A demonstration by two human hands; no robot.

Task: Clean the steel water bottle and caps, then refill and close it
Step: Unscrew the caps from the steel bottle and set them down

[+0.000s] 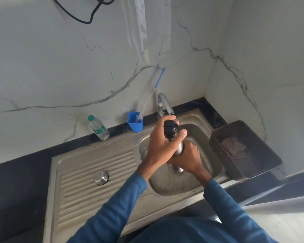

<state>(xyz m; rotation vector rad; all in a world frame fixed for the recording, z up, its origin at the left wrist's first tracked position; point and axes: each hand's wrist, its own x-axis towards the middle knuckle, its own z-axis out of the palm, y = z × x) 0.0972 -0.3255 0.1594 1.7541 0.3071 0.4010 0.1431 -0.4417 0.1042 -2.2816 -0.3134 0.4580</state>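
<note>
I hold the steel water bottle (179,149) upright over the sink basin (167,185). My left hand (161,145) grips the black inner cap (170,128) on the bottle's neck. My right hand (188,160) is wrapped around the bottle's body lower down, hiding most of it. A steel outer cap (100,177) lies on the ribbed draining board (95,181) to the left of the basin.
The tap (163,104) stands behind the basin, no water running. A blue cup (135,122) holds a long bottle brush (154,92) against the wall. A plastic water bottle (98,128) stands at the back left. A dark basket (244,149) sits at the right.
</note>
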